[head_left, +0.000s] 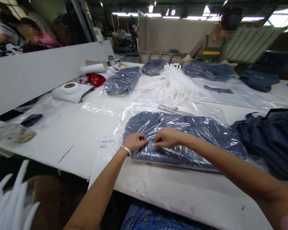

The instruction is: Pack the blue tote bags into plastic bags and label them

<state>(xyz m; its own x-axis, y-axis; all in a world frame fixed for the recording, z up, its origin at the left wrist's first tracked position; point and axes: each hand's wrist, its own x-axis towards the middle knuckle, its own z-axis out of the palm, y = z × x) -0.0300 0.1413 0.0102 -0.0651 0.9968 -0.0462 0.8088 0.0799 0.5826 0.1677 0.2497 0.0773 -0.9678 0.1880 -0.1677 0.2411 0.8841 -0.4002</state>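
A dark blue-grey folded fabric item in a clear plastic bag [196, 127] lies flat on the white table before me. My left hand [134, 142], with a bracelet at the wrist, rests over the bag's left part, thumb and forefinger pinched on the film. Close beside it on the right, my right hand [169, 137] is curled, its fingertips also pinching at the plastic. A small gap separates the two hands. A sheet of barcode labels [108, 143] lies left of the bag, partly beneath it.
White foam strips [175, 83] are heaped behind the bag. Other bagged fabric pieces [122, 81] lie farther back. Dark fabric [271, 137] is piled at the right. A roll of tape [70, 88] sits at the left. A co-worker [211, 44] stands across the table.
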